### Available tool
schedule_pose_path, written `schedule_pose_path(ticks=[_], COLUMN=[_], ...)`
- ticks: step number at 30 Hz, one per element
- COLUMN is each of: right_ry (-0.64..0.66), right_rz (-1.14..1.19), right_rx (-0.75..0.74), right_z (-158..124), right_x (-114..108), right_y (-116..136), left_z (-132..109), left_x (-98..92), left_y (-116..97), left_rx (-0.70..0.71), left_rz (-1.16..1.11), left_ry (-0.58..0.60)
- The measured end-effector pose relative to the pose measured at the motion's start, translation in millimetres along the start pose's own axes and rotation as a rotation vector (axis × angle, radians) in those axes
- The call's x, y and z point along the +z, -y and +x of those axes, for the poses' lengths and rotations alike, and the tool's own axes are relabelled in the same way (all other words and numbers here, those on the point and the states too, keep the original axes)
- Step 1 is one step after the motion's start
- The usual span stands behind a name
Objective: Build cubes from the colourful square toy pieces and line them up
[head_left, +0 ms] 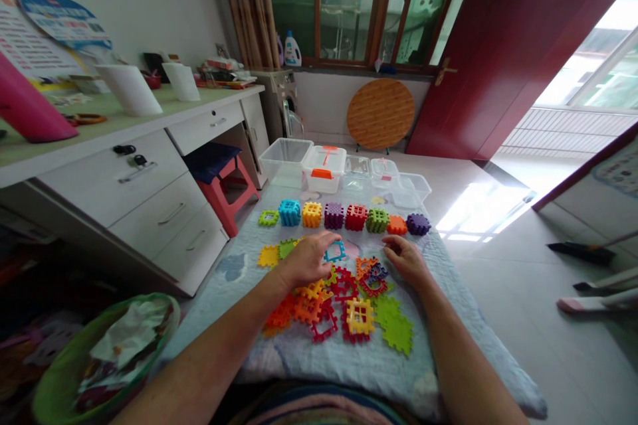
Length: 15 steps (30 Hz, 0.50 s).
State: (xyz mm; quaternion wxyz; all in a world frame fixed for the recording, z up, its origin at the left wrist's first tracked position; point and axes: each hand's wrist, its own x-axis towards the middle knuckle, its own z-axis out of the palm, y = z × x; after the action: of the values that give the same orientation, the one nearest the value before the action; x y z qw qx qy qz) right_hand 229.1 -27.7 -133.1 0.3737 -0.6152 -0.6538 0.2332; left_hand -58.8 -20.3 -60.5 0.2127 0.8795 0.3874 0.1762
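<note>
My left hand [310,257] is over the loose pieces, its fingers closed at the edge of a light-blue open square piece [335,251]. My right hand [403,257] hovers at the right of the pile, fingers curled and apart, nothing seen in it. Between and below the hands lie red, orange, yellow and purple interlocking pieces, with a yellow window piece [359,316] and green pieces [395,324] nearer me. Behind them runs a row of stacked pieces: blue [290,212], yellow [312,214], purple [334,215], red [356,217], green [377,220], orange [397,224] and dark purple [418,224].
Clear plastic boxes, one with orange latches [325,169], stand at the far edge of the cloth-covered table [214,319]. At left are a white desk [149,179], a red stool [224,192] and a green waste basket [50,378].
</note>
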Motion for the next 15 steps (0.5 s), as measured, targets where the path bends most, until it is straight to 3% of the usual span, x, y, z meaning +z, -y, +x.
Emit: schedule_pose_path(ticks=[10,15], right_ry=[-0.010,-0.014], right_rz=[0.059,0.045], right_rx=[0.035,0.026], right_z=[1,1], right_x=[1,-1], right_y=[-5,-3], left_z=[38,50], left_x=[9.9,10.5], left_y=[-8,-13], left_rx=[-0.058,-0.099], left_rz=[0.289,0.404], left_ry=[0.279,0.331])
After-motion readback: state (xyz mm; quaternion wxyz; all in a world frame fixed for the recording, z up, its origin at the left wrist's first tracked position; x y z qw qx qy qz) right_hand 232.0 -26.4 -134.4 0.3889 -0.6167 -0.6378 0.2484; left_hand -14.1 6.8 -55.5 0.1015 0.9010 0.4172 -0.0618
